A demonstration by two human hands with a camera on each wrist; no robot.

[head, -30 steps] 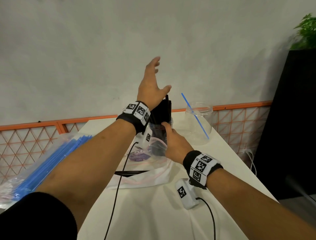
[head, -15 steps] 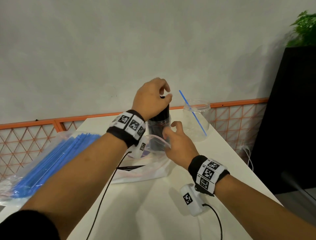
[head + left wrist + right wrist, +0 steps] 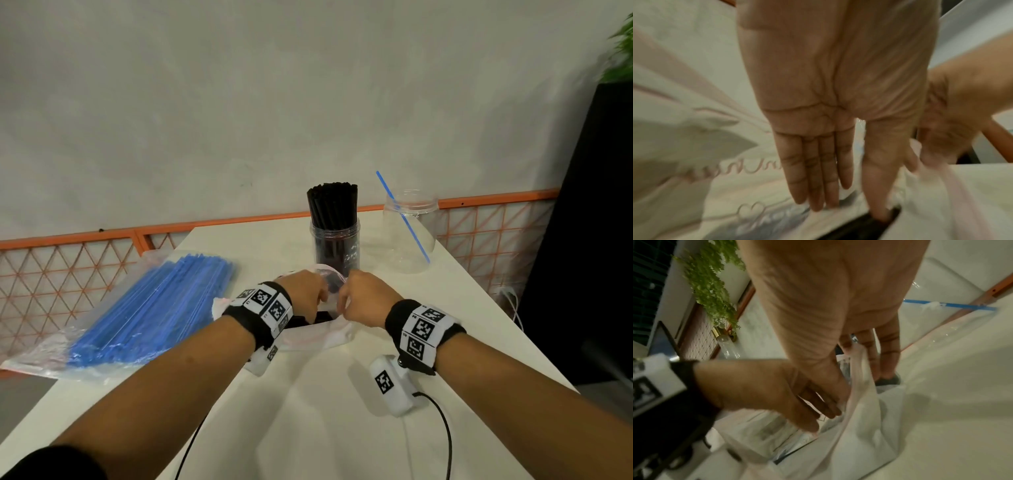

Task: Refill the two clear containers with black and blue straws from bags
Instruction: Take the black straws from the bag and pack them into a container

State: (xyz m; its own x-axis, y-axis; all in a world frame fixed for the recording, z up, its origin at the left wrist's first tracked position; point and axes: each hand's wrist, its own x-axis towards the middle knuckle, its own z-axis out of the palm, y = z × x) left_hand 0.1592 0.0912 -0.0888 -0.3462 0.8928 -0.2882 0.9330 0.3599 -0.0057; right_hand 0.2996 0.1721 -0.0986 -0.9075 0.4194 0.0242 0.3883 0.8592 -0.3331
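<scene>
A clear container [image 3: 335, 246] packed with black straws [image 3: 333, 205] stands at the table's back middle. To its right a second clear container [image 3: 411, 236] holds one blue straw [image 3: 404, 216]. In front of the containers lies a clear zip bag [image 3: 322, 337] with a few black straws [image 3: 865, 227] left in it. My left hand [image 3: 308, 296] reaches into the bag's mouth with straight fingers [image 3: 816, 175], and its thumb touches the black straws. My right hand [image 3: 352, 298] pinches the bag's rim [image 3: 859, 363] and holds it up.
A bag of blue straws [image 3: 150, 308] lies on the left part of the white table [image 3: 325, 428]. An orange lattice rail [image 3: 85, 270] runs behind the table. A black cabinet [image 3: 582, 240] with a plant stands at the right. Cables hang from both wrists.
Both hands have come down from the black-straw container to the zip bag. The left hand has let go of the straws standing in the container.
</scene>
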